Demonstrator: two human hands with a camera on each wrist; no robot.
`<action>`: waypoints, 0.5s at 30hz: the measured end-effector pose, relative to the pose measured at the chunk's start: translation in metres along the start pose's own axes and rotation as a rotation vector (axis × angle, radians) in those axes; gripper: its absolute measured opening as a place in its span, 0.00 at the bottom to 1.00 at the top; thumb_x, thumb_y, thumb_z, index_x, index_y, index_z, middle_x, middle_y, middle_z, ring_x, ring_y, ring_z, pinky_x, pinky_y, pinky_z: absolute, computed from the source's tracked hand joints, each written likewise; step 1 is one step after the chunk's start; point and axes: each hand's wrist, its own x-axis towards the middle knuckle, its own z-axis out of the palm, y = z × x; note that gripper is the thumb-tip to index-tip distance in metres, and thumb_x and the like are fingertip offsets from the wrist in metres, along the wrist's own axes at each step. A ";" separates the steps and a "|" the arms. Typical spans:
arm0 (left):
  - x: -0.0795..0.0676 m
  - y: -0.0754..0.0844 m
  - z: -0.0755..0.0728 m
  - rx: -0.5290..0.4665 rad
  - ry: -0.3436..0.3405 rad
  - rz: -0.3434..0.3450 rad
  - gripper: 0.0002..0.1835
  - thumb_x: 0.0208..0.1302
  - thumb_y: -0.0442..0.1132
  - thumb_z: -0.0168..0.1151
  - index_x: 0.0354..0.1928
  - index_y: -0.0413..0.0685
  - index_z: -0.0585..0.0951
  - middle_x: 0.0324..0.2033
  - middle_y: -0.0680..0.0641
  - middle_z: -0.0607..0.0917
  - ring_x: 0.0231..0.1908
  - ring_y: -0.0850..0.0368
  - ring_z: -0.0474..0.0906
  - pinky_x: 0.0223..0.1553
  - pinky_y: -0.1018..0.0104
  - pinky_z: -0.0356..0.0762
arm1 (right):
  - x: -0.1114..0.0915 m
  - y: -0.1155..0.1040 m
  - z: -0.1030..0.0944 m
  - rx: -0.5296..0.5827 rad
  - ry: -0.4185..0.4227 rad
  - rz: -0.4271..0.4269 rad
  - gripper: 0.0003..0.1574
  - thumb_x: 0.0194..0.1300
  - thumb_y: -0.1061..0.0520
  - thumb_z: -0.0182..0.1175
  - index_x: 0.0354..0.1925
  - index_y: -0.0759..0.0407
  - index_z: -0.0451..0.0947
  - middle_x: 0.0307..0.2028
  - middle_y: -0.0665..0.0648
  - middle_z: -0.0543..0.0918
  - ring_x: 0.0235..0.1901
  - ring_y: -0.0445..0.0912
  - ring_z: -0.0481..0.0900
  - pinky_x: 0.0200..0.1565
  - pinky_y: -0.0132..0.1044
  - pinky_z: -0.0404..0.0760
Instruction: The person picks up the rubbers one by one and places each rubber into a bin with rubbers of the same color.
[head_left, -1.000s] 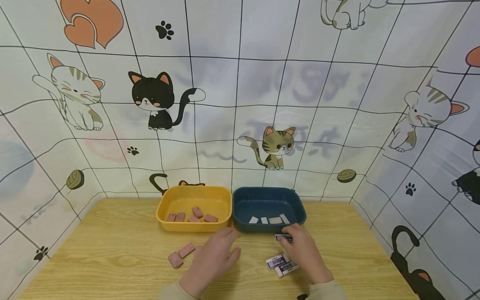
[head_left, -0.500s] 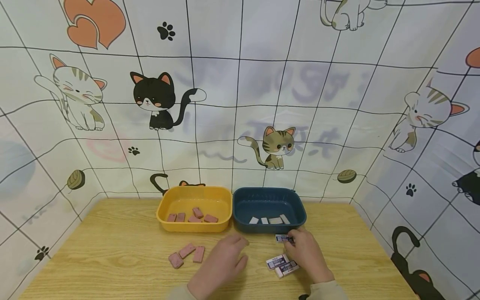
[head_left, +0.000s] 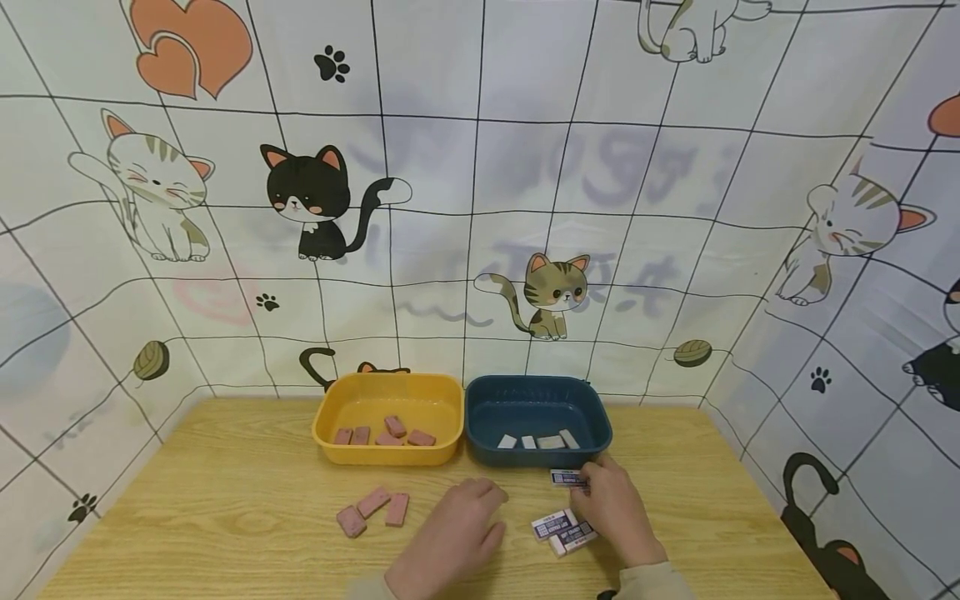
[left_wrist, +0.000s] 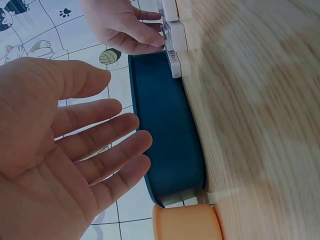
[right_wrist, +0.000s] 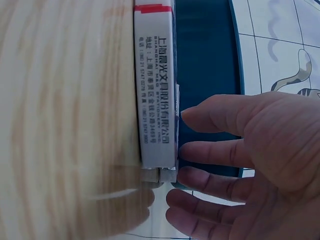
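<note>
My right hand (head_left: 617, 507) has its thumb and fingertips at the right end of a white eraser (head_left: 564, 477) with a dark blue printed label, just in front of the dark blue tray (head_left: 540, 457). The fingers hide that end of it. Two more labelled erasers, one a white eraser (head_left: 553, 524) and the other a white eraser (head_left: 573, 539), lie beside this hand. My left hand (head_left: 450, 533) hovers over the table holding nothing; its fingers (left_wrist: 100, 135) are spread and loosely bent in the left wrist view. Left of it lie three pink erasers (head_left: 373, 502).
A yellow tray (head_left: 382, 455) with several pink erasers stands left of the blue one, which contains several white pieces (head_left: 551, 442). Both trays stand at the back of the wooden table (head_left: 225, 500). Behind rises a cat-print curtain (head_left: 420, 250).
My left hand has moved right and slightly towards me, uncovering a pink eraser. My right hand has lowered a little to the right end of the eraser by the blue tray.
</note>
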 end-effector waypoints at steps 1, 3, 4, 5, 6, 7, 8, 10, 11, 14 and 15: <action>0.000 0.000 0.001 0.001 -0.001 0.001 0.14 0.68 0.40 0.66 0.53 0.45 0.86 0.47 0.50 0.86 0.47 0.58 0.80 0.54 0.59 0.81 | 0.000 0.000 0.000 -0.001 -0.003 0.005 0.09 0.54 0.60 0.72 0.32 0.63 0.82 0.37 0.59 0.77 0.34 0.51 0.73 0.39 0.52 0.78; 0.000 0.001 0.003 -0.005 -0.008 -0.003 0.14 0.68 0.40 0.65 0.53 0.46 0.86 0.47 0.51 0.85 0.47 0.58 0.80 0.54 0.59 0.80 | 0.000 0.000 0.000 -0.005 -0.010 0.015 0.10 0.54 0.60 0.72 0.33 0.63 0.81 0.36 0.59 0.76 0.33 0.51 0.72 0.38 0.52 0.77; 0.000 0.002 0.003 -0.007 -0.012 -0.004 0.14 0.68 0.40 0.65 0.53 0.46 0.86 0.48 0.51 0.85 0.47 0.58 0.80 0.54 0.59 0.80 | 0.000 0.000 0.001 -0.008 -0.012 0.018 0.11 0.54 0.59 0.72 0.32 0.63 0.80 0.36 0.59 0.75 0.33 0.51 0.72 0.38 0.51 0.77; 0.000 0.002 0.004 -0.013 -0.017 -0.006 0.14 0.69 0.40 0.65 0.53 0.46 0.86 0.48 0.51 0.85 0.48 0.59 0.80 0.55 0.59 0.80 | -0.001 0.001 0.001 -0.011 -0.014 0.021 0.12 0.54 0.59 0.72 0.32 0.63 0.79 0.36 0.59 0.75 0.33 0.51 0.71 0.37 0.51 0.77; 0.000 0.002 0.004 -0.018 -0.021 -0.009 0.14 0.69 0.41 0.66 0.53 0.47 0.86 0.48 0.52 0.85 0.48 0.59 0.80 0.55 0.59 0.80 | -0.001 0.001 0.001 -0.014 -0.016 0.023 0.12 0.54 0.58 0.72 0.31 0.63 0.79 0.35 0.59 0.75 0.32 0.51 0.71 0.37 0.51 0.76; 0.000 0.003 0.005 -0.020 -0.024 -0.009 0.14 0.69 0.41 0.66 0.53 0.47 0.86 0.48 0.52 0.85 0.48 0.59 0.80 0.55 0.59 0.80 | -0.001 0.001 0.001 -0.016 -0.017 0.024 0.12 0.54 0.58 0.72 0.31 0.62 0.78 0.35 0.59 0.74 0.32 0.50 0.71 0.36 0.50 0.76; 0.000 0.003 0.005 -0.022 -0.027 -0.010 0.14 0.69 0.41 0.66 0.53 0.48 0.86 0.49 0.52 0.85 0.48 0.60 0.79 0.55 0.59 0.80 | -0.001 0.002 0.002 -0.018 -0.019 0.027 0.13 0.54 0.58 0.72 0.30 0.62 0.77 0.34 0.59 0.74 0.31 0.50 0.71 0.35 0.49 0.75; 0.000 0.004 0.005 -0.023 -0.026 -0.004 0.14 0.69 0.41 0.66 0.53 0.48 0.86 0.48 0.53 0.85 0.48 0.60 0.79 0.55 0.60 0.80 | -0.001 0.003 0.002 -0.019 -0.021 0.028 0.14 0.53 0.57 0.72 0.28 0.61 0.75 0.33 0.59 0.73 0.30 0.50 0.70 0.34 0.48 0.74; 0.000 0.005 0.006 -0.023 -0.025 -0.002 0.14 0.69 0.41 0.66 0.53 0.48 0.86 0.48 0.53 0.85 0.49 0.60 0.79 0.55 0.60 0.80 | -0.001 0.003 0.002 -0.018 -0.021 0.027 0.14 0.53 0.57 0.71 0.27 0.61 0.74 0.32 0.59 0.73 0.30 0.50 0.70 0.33 0.47 0.73; -0.001 0.007 0.007 -0.025 -0.023 0.000 0.14 0.69 0.40 0.65 0.53 0.47 0.85 0.48 0.53 0.85 0.50 0.59 0.79 0.56 0.59 0.79 | 0.000 0.004 0.003 -0.012 -0.024 0.029 0.14 0.53 0.58 0.71 0.26 0.61 0.73 0.31 0.58 0.72 0.29 0.50 0.69 0.32 0.46 0.72; 0.000 0.007 0.007 -0.027 -0.025 0.000 0.13 0.69 0.40 0.65 0.53 0.47 0.85 0.48 0.53 0.85 0.49 0.59 0.79 0.56 0.59 0.79 | 0.000 0.004 0.003 -0.010 -0.027 0.033 0.14 0.53 0.58 0.71 0.26 0.61 0.73 0.31 0.58 0.72 0.29 0.50 0.69 0.32 0.46 0.72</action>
